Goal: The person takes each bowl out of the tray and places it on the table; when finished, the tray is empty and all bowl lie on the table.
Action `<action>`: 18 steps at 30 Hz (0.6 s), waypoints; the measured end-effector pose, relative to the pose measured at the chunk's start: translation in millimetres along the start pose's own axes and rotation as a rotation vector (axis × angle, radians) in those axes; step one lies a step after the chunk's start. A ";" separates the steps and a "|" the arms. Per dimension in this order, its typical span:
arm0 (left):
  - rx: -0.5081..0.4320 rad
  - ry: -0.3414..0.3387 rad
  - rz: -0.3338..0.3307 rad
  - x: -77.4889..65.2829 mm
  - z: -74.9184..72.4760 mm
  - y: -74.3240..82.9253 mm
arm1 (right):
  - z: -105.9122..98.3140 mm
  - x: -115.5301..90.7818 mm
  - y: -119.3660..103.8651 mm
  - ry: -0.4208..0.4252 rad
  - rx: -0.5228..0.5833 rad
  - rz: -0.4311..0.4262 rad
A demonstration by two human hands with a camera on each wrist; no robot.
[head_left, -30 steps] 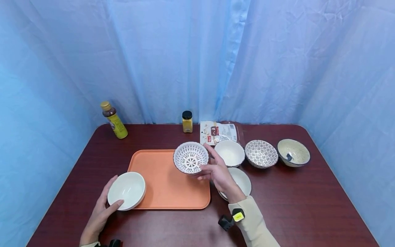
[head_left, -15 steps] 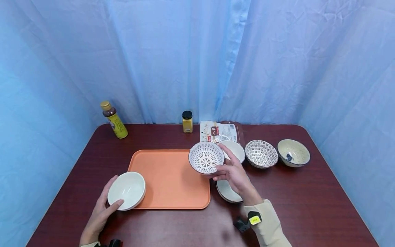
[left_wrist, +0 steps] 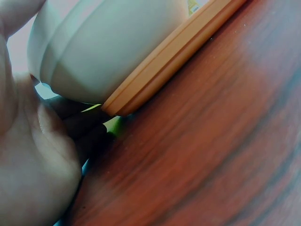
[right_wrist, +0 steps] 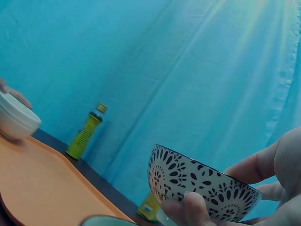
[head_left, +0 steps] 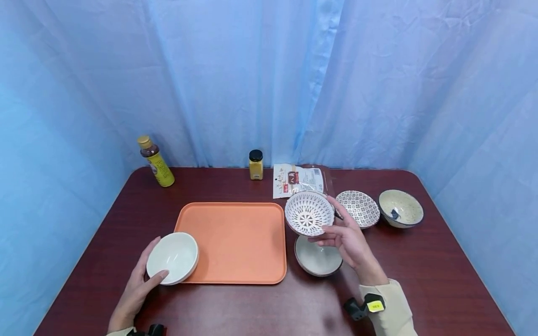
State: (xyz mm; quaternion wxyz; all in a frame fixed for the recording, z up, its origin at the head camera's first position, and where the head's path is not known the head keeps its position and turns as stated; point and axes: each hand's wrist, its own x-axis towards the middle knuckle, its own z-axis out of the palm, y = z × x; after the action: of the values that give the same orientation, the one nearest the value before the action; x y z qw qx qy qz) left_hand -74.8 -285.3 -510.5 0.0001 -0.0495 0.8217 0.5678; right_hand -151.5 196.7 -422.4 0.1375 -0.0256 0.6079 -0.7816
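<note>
Your left hand [head_left: 136,287] grasps the white bowl [head_left: 173,257], thumb over its rim, at the near left corner of the orange tray [head_left: 235,242]. Your right hand [head_left: 352,242] grips the patterned bowl [head_left: 308,213] by its right side and holds it raised, right of the tray. In head view it overlaps the far edge of the pale grey bowl [head_left: 320,260]; contact between those two: cannot tell. Farther right: a checked bowl [head_left: 358,207], then a speckled bowl [head_left: 401,205]. Behind: a white packet [head_left: 294,182], a black-capped jar [head_left: 256,167] and, far left, a yellow-green bottle [head_left: 160,170].
</note>
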 end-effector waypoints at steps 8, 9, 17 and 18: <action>-0.015 0.000 -0.013 1.8 0.4 0.0 | -26.9 -13.7 -4.9 -0.041 0.074 -0.051; -0.017 0.001 -0.007 1.6 0.5 -0.4 | -30.0 -15.5 -5.4 -0.048 0.082 -0.059; -0.032 0.000 0.006 -0.1 0.2 0.7 | -54.5 -30.0 -6.4 -0.066 0.110 -0.108; -0.032 0.000 0.001 -0.1 -0.3 0.8 | -57.5 -31.3 -6.0 -0.066 0.109 -0.114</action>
State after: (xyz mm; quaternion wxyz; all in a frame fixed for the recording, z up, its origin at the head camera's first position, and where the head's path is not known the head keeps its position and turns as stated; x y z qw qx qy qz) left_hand -74.7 -285.3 -509.7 -0.0009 -0.0493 0.8125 0.5809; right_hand -134.4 259.9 -427.6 0.1138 -0.0783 0.5571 -0.8189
